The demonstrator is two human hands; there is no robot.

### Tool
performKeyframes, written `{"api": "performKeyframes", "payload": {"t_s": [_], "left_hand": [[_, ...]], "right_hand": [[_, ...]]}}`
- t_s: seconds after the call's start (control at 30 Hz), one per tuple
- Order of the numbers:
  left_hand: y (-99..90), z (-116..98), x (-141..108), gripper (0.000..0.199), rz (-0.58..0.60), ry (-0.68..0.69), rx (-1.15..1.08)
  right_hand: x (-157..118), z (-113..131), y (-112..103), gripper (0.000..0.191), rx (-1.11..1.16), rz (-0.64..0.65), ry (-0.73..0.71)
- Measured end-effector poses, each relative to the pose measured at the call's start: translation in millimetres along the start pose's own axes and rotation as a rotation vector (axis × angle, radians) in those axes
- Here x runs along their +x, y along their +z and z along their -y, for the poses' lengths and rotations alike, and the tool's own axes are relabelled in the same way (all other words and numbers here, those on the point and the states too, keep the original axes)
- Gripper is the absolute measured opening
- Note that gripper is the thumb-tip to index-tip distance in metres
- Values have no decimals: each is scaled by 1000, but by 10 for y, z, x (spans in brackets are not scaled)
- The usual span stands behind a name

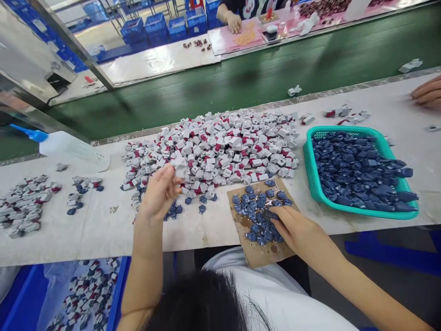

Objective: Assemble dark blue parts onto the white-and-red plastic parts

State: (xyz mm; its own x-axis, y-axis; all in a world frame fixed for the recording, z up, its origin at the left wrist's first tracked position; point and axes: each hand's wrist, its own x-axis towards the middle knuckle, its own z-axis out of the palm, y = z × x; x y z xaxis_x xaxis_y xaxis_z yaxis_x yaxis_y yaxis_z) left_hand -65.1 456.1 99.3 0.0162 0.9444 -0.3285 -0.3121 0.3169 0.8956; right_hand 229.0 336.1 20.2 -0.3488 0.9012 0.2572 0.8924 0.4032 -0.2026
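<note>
Cardboard sheet: stained brown, laid at the near edge of the white-covered workbench.
Left hand: raised just left of the cardboard sheet, fingers curled and nearly closed, a small grey-and-white part gripped against the thumb.
Right hand: kept open, fingers extended and close together, fingertips laid on the dark blue parts heaped on the cardboard sheet.
Grey-and-red parts: heaped just beyond the cardboard sheet.
Teal tray: placed right of the cardboard sheet, filled with larger blue pieces.
Squeeze bottle: stood well left of the cardboard sheet, its nozzle blue.
Blue crate: set nearer than the cardboard sheet, to its left, loaded with mixed parts.
Co-worker's hand: rested far right of the cardboard sheet.
Another person's hand: seen beyond the cardboard sheet, across a green belt, over a pink mat.
</note>
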Motion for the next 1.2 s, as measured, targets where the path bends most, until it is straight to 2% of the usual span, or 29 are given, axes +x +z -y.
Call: {"api": "performKeyframes", "payload": {"t_s": [0.13, 0.23, 0.33, 0.43, 0.57, 0.7, 0.8, 1.0, 1.1, 1.2], "left_hand": [[130, 346, -433, 14, 63, -188, -386], [232, 519, -578, 17, 91, -338, -510], [268, 587, -619, 29, 136, -404, -506], [285, 622, -625, 34, 177, -383, -459], [347, 710, -638, 38, 140, -365, -409], [394, 813, -668, 41, 157, -414, -383], [402, 865, -702, 41, 163, -439, -341], [429, 985, -751, 43, 203, -389, -161], [468, 1040, -759, 46, 189, -385, -102], [523, 1054, -762, 47, 183, -386, -94]], "right_hand": [[8, 13, 17, 19, -34, 43, -31], [26, -27, -2, 20, -48, 84, -77], [54, -71, -22, 21, -64, 102, -133], [77, -100, -25, 25, -85, 109, -179], [105, -137, -24, 38, -90, 179, -221], [157, -189, -31, 26, -24, 278, -220], [197, -227, -42, 12, 59, 331, -174], [185, -242, -132, 18, 309, 414, -32], [149, -208, -215, 27, 623, 444, 176], [124, -140, -310, 33, 871, 359, 381]]}}
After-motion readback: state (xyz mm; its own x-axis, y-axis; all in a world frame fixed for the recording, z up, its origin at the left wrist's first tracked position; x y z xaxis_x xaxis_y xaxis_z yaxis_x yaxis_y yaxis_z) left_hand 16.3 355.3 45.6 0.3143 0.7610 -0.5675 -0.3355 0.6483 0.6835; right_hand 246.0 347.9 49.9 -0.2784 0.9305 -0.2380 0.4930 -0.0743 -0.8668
